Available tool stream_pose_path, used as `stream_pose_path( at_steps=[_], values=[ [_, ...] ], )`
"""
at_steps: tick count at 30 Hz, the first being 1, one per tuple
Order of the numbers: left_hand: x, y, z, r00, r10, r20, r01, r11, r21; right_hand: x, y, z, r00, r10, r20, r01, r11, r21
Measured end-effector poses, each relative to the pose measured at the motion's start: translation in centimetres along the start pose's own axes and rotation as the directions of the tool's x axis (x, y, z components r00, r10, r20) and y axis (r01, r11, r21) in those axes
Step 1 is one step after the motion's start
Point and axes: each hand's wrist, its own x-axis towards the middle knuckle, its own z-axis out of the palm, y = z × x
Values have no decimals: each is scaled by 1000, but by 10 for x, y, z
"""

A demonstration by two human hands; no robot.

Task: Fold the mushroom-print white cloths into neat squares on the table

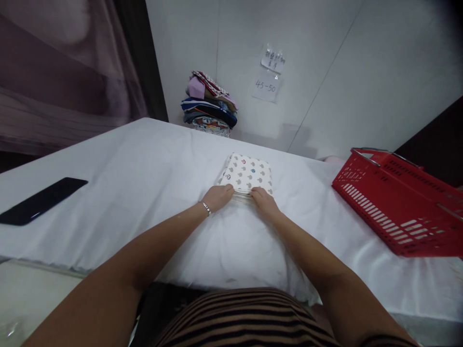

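At the near edge, below the camera, a brown-and-black striped garment point(231, 318) covers the person's front, and two bare forearms stretch forward over the desk point(144, 159), which is draped in a smooth white cloth that creases softly toward the front. The left hand point(218, 196), with one thin bracelet point(206, 208) at the wrist, and the right hand point(263, 199) sit close together at the near edge of a single folded cloth point(247, 174). Each grip is curled, fingers pinching the layered near hem of that cloth, thumbs on top. The folded cloth lies flat near the middle of the desk, a soft cream rectangle printed with small grey shapes and a few red and blue ones. Well off to the left lies one flat, glossy black phone point(41, 200). To the right, one red plastic basket point(400, 202) with slotted walls and metal handles sits on the desk. Past the far edge, one stack of folded clothes point(210, 103) in mixed colours rests against a plain white panelled wall point(361, 72), where two paper notes point(269, 74) hang. A purplish curtain point(54, 72) fills the far left.
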Motion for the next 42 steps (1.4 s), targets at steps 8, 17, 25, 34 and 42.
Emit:
stream_pose_path(
  at_steps=[8,17,25,34,42],
  values=[
    [8,-3,-3,998,-54,-9,54,999,3,4,3,-1,997,28,75,-22,996,-84],
    [-4,-2,6,1000,16,-11,-16,1000,27,2,-4,2,996,22,84,-7,986,-167],
    [-10,-2,6,997,55,-58,-53,998,30,3,-7,-3,990,-21,138,49,979,-200],
    [1,-7,-1,997,61,-43,-59,997,52,7,-12,-15,978,14,208,19,988,-153],
    [14,-5,-13,999,-35,-16,34,999,-27,7,-10,-15,984,47,175,-28,994,-107]
  ],
)
